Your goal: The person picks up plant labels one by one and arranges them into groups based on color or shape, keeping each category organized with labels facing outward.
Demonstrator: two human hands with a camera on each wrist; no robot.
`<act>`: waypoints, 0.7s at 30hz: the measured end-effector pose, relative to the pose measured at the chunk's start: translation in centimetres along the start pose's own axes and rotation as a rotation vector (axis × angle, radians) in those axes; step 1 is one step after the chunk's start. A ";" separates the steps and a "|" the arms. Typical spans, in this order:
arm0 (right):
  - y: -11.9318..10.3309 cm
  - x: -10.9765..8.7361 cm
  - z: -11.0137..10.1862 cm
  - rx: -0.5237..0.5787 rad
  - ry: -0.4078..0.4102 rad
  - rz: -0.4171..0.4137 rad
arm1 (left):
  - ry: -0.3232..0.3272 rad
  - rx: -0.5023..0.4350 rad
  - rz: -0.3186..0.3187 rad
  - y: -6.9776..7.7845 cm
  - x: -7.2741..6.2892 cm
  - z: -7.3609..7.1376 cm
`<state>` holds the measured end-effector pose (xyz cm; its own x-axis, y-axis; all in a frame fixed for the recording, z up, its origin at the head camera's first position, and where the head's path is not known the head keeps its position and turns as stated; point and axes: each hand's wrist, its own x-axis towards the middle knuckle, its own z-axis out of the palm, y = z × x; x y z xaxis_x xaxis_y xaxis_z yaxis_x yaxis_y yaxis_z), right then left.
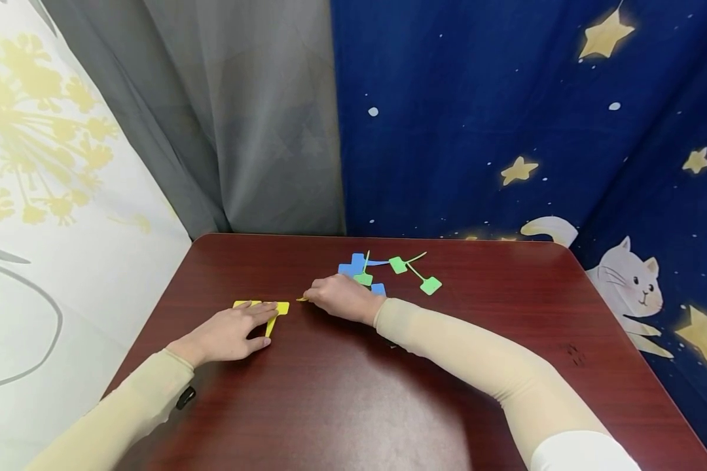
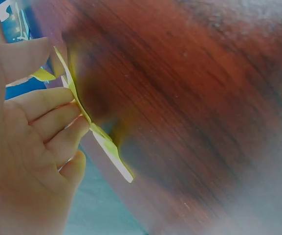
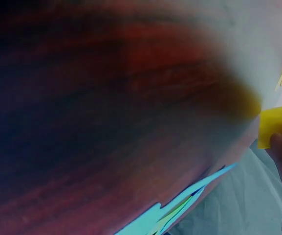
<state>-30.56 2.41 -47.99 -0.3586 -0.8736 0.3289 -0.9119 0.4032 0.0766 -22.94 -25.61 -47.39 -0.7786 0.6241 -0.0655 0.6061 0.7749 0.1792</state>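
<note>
Yellow tags (image 1: 282, 308) grouped left under spread left hand (image 1: 226, 335); right hand (image 1: 346, 299) pinches another yellow tag (image 3: 273, 121); far-side blue tags (image 1: 358, 260) and green tags (image 1: 431, 286) mixed, seemingly unsorted.

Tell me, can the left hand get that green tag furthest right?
Probably not straight across: the right hand, pinching a yellow tag, is in between. The left hand also touches other yellow tags. Going around might reach the green tag.

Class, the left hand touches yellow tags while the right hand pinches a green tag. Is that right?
Not quite: the right wrist view shows the right hand pinching a yellow tag, not green. The left hand does touch yellow tags.
</note>
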 end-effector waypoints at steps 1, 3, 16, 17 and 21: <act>0.0 0.0 0.1 -0.004 0.000 -0.008 | 0.002 0.002 -0.001 0.0 0.0 -0.1; -0.2 -0.1 0.3 -0.013 -0.004 -0.017 | 0.005 0.006 -0.005 0.1 0.1 -0.2; -0.9 0.6 1.1 -0.055 -0.093 -0.061 | 0.009 0.001 -0.029 0.2 0.0 -0.5; -0.9 0.6 1.2 -0.052 -0.098 -0.065 | 0.006 -0.001 -0.032 0.2 0.0 -0.5; -1.1 0.6 1.4 -0.043 -0.117 -0.072 | 0.005 -0.004 -0.031 0.1 0.1 -0.4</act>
<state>-30.04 1.10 -49.16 -0.3156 -0.9255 0.2093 -0.9277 0.3473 0.1369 -23.04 -25.49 -46.98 -0.7976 0.5996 -0.0661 0.5814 0.7933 0.1810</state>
